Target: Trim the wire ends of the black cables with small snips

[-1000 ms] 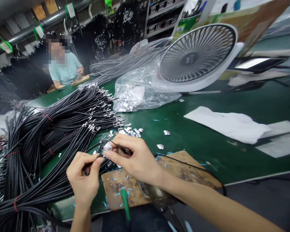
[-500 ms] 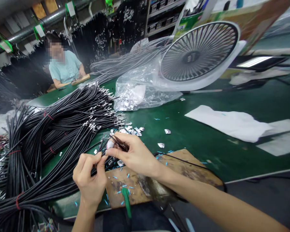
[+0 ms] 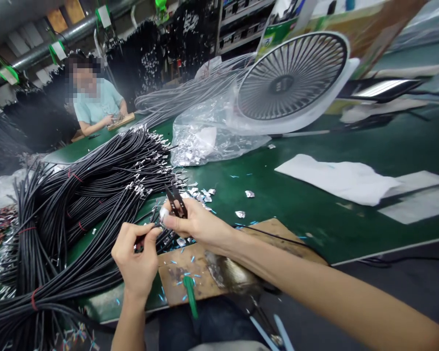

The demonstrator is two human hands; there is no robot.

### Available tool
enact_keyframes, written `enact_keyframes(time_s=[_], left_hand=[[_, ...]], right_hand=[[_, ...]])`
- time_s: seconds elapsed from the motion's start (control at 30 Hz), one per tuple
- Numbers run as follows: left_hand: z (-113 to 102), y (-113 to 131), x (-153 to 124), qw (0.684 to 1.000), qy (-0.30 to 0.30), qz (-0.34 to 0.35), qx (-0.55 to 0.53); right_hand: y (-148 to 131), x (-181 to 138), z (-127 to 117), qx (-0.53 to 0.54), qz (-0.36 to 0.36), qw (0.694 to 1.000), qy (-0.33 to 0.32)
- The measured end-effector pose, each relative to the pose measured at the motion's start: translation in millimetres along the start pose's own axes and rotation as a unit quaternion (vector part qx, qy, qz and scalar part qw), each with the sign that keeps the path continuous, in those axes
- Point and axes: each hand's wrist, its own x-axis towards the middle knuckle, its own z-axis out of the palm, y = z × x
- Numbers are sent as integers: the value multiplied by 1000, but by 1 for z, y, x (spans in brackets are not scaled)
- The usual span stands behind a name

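Note:
My left hand (image 3: pixel 136 257) pinches the end of a thin black cable (image 3: pixel 146 235) just in front of the big bundle of black cables (image 3: pixel 84 204). My right hand (image 3: pixel 193 223) is closed on small black snips (image 3: pixel 175 201), whose blades point up and away, and its fingertips meet the left hand's at the cable end, where a bit of silver foil shows. Both hands hover above a worn wooden board (image 3: pixel 219 268) dotted with blue wire clippings.
Foil scraps (image 3: pixel 205 194) lie on the green table (image 3: pixel 314 195). A clear plastic bag of foil pieces (image 3: pixel 205 139) and a white fan (image 3: pixel 296 78) stand behind. White paper (image 3: pixel 336 178) lies to the right. Another person in a light blue shirt (image 3: pixel 95 105) works at the far left.
The snips in my right hand have swung from lying flat to pointing upward. Both hands have drawn closer together and shifted slightly up the table.

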Motion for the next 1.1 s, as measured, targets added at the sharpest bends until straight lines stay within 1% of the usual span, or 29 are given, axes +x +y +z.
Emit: enact_keyframes(time_s=[0.03,0.07,0.1,0.13,0.17,0.23,0.27,0.3,0.33,0.4,0.43,0.47,0.5,0.57,0.63,0.67,0.7,0.77,0.8,0.83,0.87,0.9,0.97,1.0,1.1], left_hand=[[-1,0,1,1000,-22,-9,-10],[-2,1,1,999,-47,-16,-18],[-4,1,1,997,-70,-22,-21],[-5,1,1,996,-86,-26,-20],[-6,1,0,995,-89,-29,-18],[-6,1,-1,997,-67,-25,-10],[-5,0,-2,999,-48,-16,-7],[-4,0,-2,999,-32,-6,-6],[-3,0,-2,1000,-24,-1,-9],[-3,0,-1,999,-38,-12,-23],[-4,0,0,998,-55,-24,-31],[-6,0,1,996,-78,-37,-36],[-7,0,2,993,-101,-47,-37],[-11,1,3,989,-133,-60,-34],[-13,2,4,986,-149,-63,-33],[-13,2,4,987,-145,-59,-32],[-13,2,4,989,-134,-54,-32],[-11,1,3,994,-93,-39,-33],[-11,0,2,997,-68,-31,-32],[-10,0,1,998,-47,-23,-30],[-10,-1,1,999,-32,-15,-26],[-9,-2,1,1000,-24,-5,-19],[-9,-4,0,1000,-26,17,-3],[-9,-4,0,999,-31,26,3],[-9,-5,-1,999,-32,33,8]], right_hand=[[-1,-1,0,21,-5,999,-31],[-1,-2,0,19,-23,998,-51],[-2,-3,0,-7,-55,997,-53],[-3,-4,0,-51,-97,993,-36],[-4,-4,1,-103,-142,985,-4],[-4,-5,1,-187,-207,958,72],[-3,-5,1,-198,-216,951,98],[-2,-4,1,-186,-207,955,101],[-1,-4,1,-156,-185,967,82],[0,-3,0,-84,-141,986,1],[0,-3,-1,-70,-137,987,-36],[1,-3,-1,-82,-152,984,-52],[1,-4,0,-116,-183,975,-42],[0,-5,1,-212,-259,942,20],[0,-6,1,-277,-311,906,74],[-1,-7,1,-286,-324,897,93],[-1,-6,0,-285,-326,894,118],[-3,-5,-3,-258,-307,896,189],[-4,-5,-5,-239,-292,901,215],[-5,-4,-6,-225,-276,908,222],[-6,-4,-7,-219,-264,918,202],[-6,-4,-6,-220,-258,927,160],[-7,-5,-5,-230,-259,934,88],[-7,-6,-4,-235,-263,933,71],[-8,-8,-3,-248,-281,926,55]])
